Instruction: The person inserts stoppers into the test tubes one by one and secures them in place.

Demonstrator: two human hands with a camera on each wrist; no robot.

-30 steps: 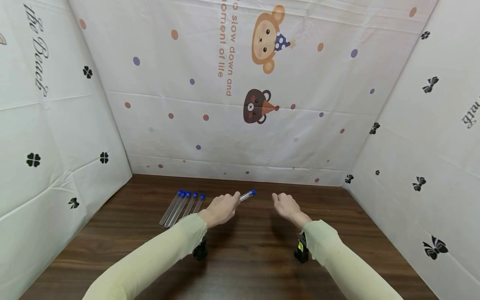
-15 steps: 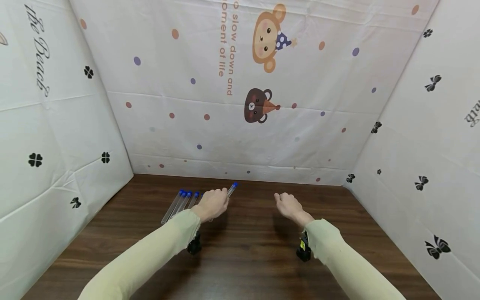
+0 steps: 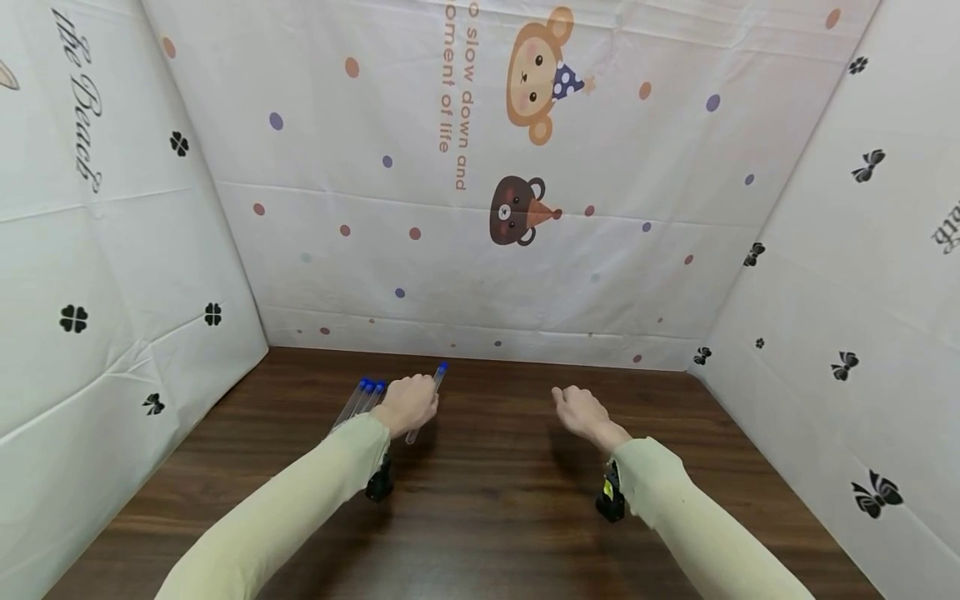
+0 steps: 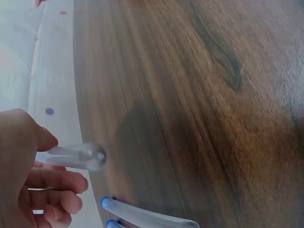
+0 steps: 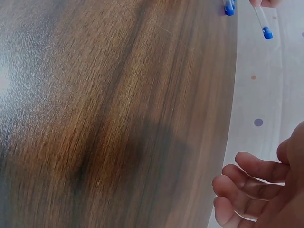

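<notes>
Between thumb and fingers, my left hand (image 3: 408, 402) pinches a clear test tube (image 3: 440, 375) with a blue cap. The cap points toward the back wall, and the rounded end of the held tube (image 4: 88, 156) faces the left wrist camera above the table. Several similar test tubes (image 3: 351, 404) lie side by side just left of that hand, partly hidden by it and the sleeve. One lying tube (image 4: 147, 216) shows close below the fingers in the left wrist view. Over the table further right hovers my right hand (image 3: 581, 410), fingers loosely curled, holding nothing.
A dark wood-grain table (image 3: 487, 517) spreads under both hands. Behind it stands a white printed sheet (image 3: 600, 275), with more sheeting at the left (image 3: 112, 275) and right (image 3: 810, 275). A black device (image 3: 611, 496) is strapped at the right wrist.
My left hand has moved left with the test tube, toward the lying tubes, covering some of them. The held tube has turned from slanting right to more upright in view. The right hand stays nearly still.
</notes>
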